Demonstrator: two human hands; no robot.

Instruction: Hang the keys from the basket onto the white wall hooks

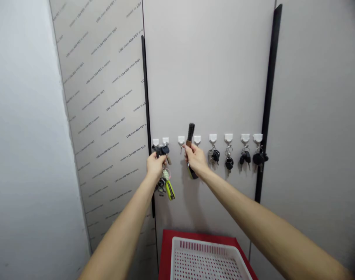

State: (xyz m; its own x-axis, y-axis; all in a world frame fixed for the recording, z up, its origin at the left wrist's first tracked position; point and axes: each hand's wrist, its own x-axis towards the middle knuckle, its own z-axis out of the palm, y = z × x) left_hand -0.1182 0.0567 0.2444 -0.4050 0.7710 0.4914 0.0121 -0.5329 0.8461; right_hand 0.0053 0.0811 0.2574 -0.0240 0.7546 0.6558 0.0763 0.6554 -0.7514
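Observation:
My left hand (155,166) is closed on a bunch of keys (165,150) with dark heads, right below the two leftmost white hooks. Under it hang a bright yellow-green tag (170,189), a pale coiled piece and more dark keys. Whether this bunch still rests on a hook I cannot tell. My right hand (196,159) pinches a dark, strap-like key holder (190,132) with a brown band. Its black upper end sticks up between the third hook (181,139) and the fourth hook (197,139). A black and yellow-green part (192,172) shows beneath that hand.
To the right, bunches of black-headed keys (229,163) hang from several white hooks (228,137) on a pale cabinet door (206,77). Long black handles (270,77) run along the door edges. Below, a white perforated basket (205,244) sits on a red surface (166,249).

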